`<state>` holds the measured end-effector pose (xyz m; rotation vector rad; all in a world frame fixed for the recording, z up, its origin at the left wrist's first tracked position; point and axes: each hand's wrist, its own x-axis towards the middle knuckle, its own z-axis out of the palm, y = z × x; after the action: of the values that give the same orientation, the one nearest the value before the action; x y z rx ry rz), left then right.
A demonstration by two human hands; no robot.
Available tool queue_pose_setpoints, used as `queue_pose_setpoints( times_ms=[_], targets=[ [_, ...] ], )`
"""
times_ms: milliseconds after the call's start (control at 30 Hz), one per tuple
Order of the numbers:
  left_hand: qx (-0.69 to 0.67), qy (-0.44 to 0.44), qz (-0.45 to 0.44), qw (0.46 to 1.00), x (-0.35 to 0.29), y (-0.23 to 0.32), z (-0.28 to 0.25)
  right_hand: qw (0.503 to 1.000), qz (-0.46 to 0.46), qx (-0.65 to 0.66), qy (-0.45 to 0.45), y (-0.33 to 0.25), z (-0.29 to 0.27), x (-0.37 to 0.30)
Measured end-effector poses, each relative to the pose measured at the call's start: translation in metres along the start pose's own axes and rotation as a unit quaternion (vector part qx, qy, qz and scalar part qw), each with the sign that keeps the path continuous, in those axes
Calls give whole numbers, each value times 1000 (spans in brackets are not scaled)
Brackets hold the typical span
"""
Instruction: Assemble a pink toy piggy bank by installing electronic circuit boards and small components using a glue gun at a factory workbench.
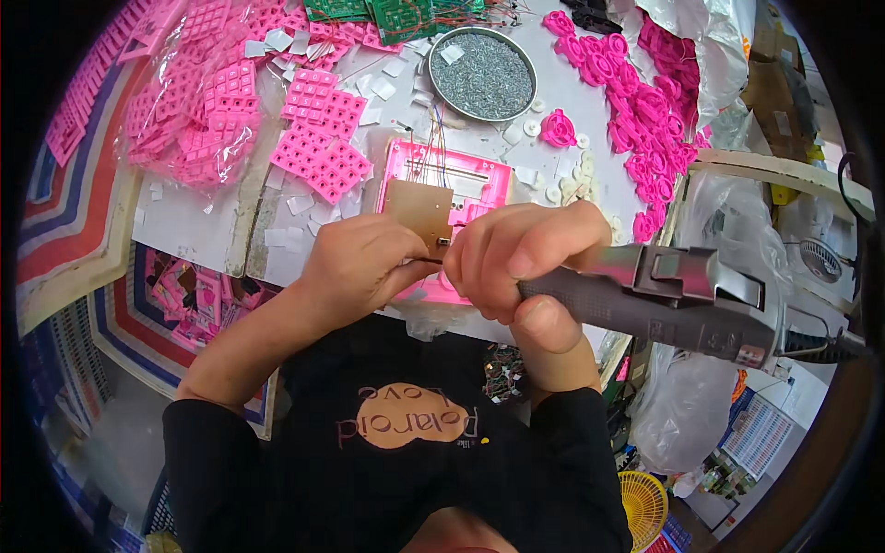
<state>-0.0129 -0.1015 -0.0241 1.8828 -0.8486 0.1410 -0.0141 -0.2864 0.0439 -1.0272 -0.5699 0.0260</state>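
My right hand [516, 258] is wrapped around a grey electric screwdriver [645, 313], which lies nearly level with its cable end to the right. Its thin dark bit points left, toward the pinched fingers of my left hand [355, 267]. Whatever those fingertips hold is hidden. Both hands are over the near part of a pink plastic housing [496, 180] on the table. A brown circuit board [419, 210] sits in the housing, and thin coloured wires [441, 138] run up from it. My hands cover the housing's near right part.
A round tin of small screws [484, 78] stands behind the housing. Pink keypads [323, 161], some bagged, lie left; pink ring-shaped parts [636, 120] are heaped right. Green circuit boards [401, 18] are at the back. White pieces [579, 180] lie beside the housing.
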Motion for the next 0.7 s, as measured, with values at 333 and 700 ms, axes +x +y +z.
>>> queue_pose_setpoints(
  times_ms=[333, 700],
  targets=[
    [-9, -195, -21, 980, 102, -30, -33, 998, -12, -9, 60, -2, -12, 2],
    [423, -222, -28, 878, 185, -127, 39, 995, 69, -71, 28, 33, -14, -21]
  ],
)
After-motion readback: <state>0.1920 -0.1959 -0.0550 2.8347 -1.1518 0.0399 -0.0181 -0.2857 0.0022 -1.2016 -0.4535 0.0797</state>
